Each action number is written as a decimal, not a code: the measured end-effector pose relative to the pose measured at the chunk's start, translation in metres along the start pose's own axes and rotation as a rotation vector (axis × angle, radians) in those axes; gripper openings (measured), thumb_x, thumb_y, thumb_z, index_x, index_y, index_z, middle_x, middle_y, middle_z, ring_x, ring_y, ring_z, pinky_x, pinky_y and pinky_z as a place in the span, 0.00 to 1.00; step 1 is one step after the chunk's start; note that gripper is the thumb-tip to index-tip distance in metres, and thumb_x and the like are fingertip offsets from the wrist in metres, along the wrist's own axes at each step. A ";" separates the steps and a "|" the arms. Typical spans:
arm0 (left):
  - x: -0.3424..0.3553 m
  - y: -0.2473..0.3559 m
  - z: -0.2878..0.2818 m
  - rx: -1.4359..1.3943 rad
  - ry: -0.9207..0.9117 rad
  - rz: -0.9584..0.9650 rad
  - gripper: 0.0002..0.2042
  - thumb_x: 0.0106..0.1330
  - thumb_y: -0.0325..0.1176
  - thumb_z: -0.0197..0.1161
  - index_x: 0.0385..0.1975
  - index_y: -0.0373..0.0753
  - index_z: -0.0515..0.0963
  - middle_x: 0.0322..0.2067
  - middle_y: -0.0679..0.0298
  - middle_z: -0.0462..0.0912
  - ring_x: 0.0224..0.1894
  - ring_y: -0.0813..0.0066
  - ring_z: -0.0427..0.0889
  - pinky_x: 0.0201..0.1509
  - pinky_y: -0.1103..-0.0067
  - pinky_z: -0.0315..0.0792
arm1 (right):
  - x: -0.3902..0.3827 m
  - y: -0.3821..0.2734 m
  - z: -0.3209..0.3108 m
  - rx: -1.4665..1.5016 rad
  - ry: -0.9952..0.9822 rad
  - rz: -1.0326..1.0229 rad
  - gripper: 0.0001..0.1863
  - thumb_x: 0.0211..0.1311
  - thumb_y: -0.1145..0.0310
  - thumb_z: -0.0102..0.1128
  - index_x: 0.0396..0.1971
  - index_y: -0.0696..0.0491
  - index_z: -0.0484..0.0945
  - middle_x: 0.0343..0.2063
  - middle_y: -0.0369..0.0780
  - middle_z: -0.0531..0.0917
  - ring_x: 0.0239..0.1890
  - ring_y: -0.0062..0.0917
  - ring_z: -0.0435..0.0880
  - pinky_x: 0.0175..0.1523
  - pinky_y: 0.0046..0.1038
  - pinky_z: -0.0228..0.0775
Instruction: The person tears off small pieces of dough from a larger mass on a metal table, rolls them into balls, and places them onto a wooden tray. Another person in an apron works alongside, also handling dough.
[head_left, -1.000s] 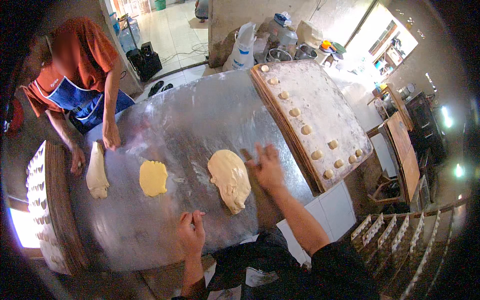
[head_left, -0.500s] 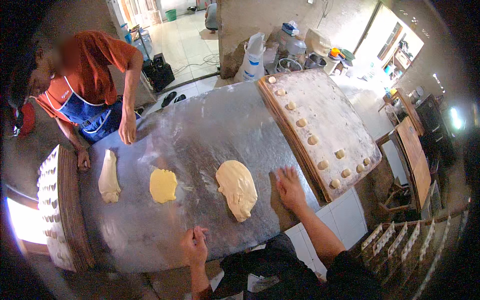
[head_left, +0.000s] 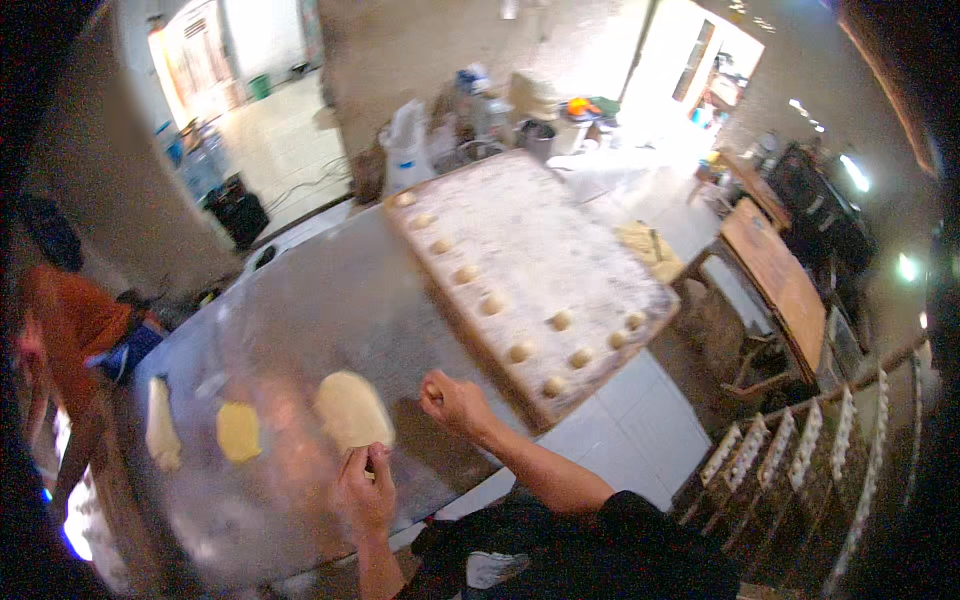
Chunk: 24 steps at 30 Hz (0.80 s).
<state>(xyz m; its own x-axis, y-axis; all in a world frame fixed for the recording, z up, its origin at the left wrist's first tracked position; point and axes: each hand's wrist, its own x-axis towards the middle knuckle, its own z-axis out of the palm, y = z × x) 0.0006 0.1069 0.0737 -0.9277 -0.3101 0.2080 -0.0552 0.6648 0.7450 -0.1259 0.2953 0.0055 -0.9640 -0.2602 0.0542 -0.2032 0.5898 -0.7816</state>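
Note:
A large pale mound of dough (head_left: 352,405) lies on the metal-topped table (head_left: 330,270) in front of me. At its near edge, my left hand (head_left: 365,495) is closed, thumb and fingers together; a small pale bit shows between them, too blurred to name. My right hand (head_left: 455,405) is curled into a fist over the table, to the right of the dough and close to the board. Whatever its fingers hold is hidden. Farther left lie a yellow slab of dough (head_left: 238,432) and a long pale strip of dough (head_left: 161,425).
A floured wooden board (head_left: 540,240) with several dough balls (head_left: 491,304) along its edges rests at the table's right end. At far left, a person in an orange shirt (head_left: 75,310) bends low. Racked trays (head_left: 790,450) stand at lower right, a wooden table (head_left: 775,270) beyond.
My view has swung right. My right hand, earlier spread flat on the table, is now a fist; my left has come up to the dough. The person in orange has bent down away from the table.

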 end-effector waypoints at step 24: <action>0.028 0.276 0.352 0.179 -0.541 0.389 0.10 0.66 0.39 0.66 0.41 0.40 0.84 0.43 0.56 0.80 0.49 0.54 0.81 0.52 0.62 0.78 | -0.064 0.194 -0.357 -0.348 0.186 0.128 0.21 0.65 0.58 0.67 0.52 0.53 0.78 0.30 0.48 0.86 0.32 0.44 0.86 0.38 0.43 0.76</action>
<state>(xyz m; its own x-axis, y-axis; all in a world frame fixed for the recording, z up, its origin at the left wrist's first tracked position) -0.1708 0.5208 0.0626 -0.9438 0.3252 0.0590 0.3019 0.7755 0.5545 -0.1649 0.6992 0.0718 -0.9934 -0.0441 0.1062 -0.0944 0.8399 -0.5344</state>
